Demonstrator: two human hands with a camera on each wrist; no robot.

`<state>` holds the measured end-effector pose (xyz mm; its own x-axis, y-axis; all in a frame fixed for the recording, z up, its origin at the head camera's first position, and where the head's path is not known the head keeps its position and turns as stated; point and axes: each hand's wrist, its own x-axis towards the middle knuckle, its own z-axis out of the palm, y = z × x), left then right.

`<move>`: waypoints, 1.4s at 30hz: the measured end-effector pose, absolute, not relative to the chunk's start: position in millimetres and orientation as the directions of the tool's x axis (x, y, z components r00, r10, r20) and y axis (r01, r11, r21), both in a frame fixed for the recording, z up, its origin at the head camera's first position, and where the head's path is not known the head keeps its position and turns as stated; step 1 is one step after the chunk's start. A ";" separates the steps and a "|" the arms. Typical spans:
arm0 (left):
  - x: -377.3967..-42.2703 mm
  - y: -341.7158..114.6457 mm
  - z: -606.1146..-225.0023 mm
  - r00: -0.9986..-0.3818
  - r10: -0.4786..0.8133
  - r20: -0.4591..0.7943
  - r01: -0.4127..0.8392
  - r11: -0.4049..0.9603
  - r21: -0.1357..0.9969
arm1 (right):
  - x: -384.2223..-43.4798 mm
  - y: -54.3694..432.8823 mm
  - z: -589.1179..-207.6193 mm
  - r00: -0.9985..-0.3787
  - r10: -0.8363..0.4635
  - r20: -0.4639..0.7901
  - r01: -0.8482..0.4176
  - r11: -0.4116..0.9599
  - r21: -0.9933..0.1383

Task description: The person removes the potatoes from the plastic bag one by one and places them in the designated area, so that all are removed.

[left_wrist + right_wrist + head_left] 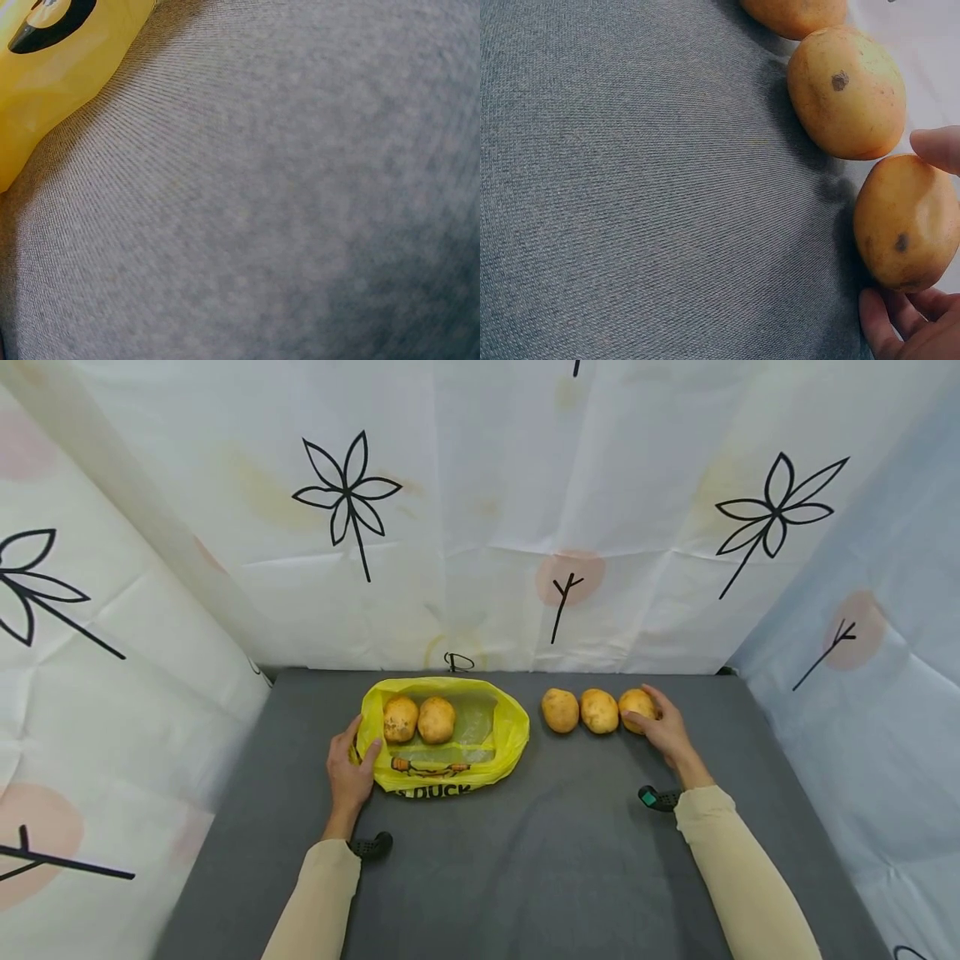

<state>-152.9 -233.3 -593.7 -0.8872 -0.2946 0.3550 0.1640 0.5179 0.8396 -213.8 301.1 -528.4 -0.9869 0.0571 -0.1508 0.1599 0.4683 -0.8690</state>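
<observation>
A yellow plastic bag (513,737) lies on the grey table with its mouth spread wide. Inside, at its left end, two potatoes (437,720) sit side by side. My left hand (349,777) holds the bag's left edge, thumb over the rim and fingers outside. To the right of the bag, potatoes (560,710) stand in a row of three. The rightmost potato (635,704) is gripped by my right hand (666,732). In the right wrist view, thumb and fingers (880,322) are at opposite sides of that potato. The left wrist view shows only part of the bag (67,67).
A dark grey cloth covers the table (517,877). White patterned fabric (480,527) hangs behind it and at both sides. Black devices (372,846) are strapped at both wrists.
</observation>
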 end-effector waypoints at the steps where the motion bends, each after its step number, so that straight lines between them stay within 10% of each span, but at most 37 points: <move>1: -152.7 -233.1 -593.9 -0.888 -0.295 0.353 0.161 0.520 0.839 | -213.4 301.3 -528.4 -0.987 0.055 -0.150 0.158 0.467 -0.870; 42: -154.5 -234.4 -596.4 -0.881 -0.288 0.374 0.179 0.529 0.829 | -200.6 284.7 -487.4 -0.994 0.097 -0.041 0.091 0.603 -0.793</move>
<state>-154.5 -234.4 -596.4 -0.8815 -0.2878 0.3745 0.1794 0.5295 0.8291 -200.6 284.7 -487.4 -0.9945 0.0967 -0.0406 0.0910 0.6026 -0.7928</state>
